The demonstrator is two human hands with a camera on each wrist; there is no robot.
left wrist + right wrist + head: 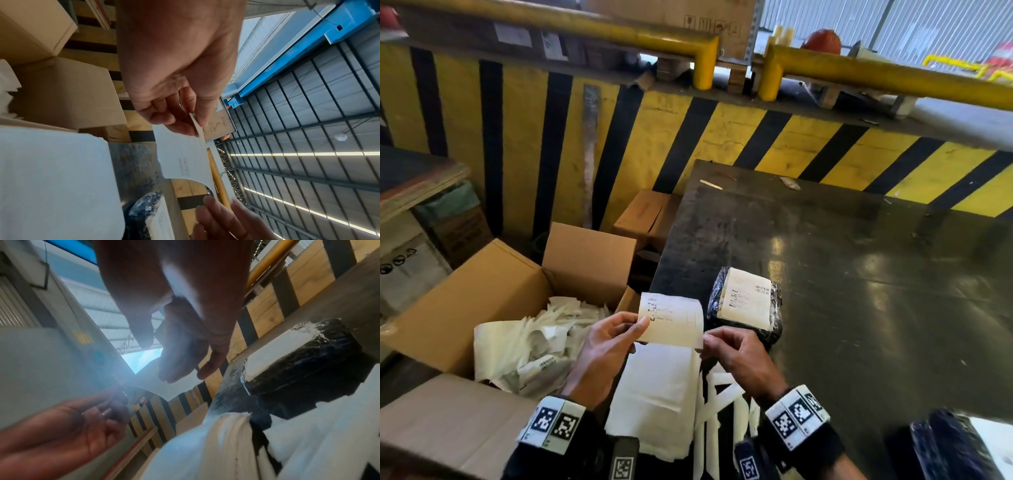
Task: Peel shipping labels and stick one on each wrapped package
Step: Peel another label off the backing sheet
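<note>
A white shipping label [673, 320] is held up between both hands just left of the dark table. My left hand [616, 334] pinches its left edge between thumb and fingers; the same label [185, 155] shows in the left wrist view under that hand [185, 120]. My right hand [722, 342] pinches the label's lower right corner, seen backlit in the right wrist view [185, 369]. A black wrapped package [744, 305] with a label stuck on top lies on the table just beyond my right hand. A strip of white backing paper [657, 401] hangs below the label.
An open cardboard box [493, 294] full of crumpled white backing sheets sits at the left. The dark shiny table [859, 274] stretches right and back. Another black wrapped package [948, 445] is at the bottom right. A yellow-and-black striped wall [619, 137] and yellow rails stand behind.
</note>
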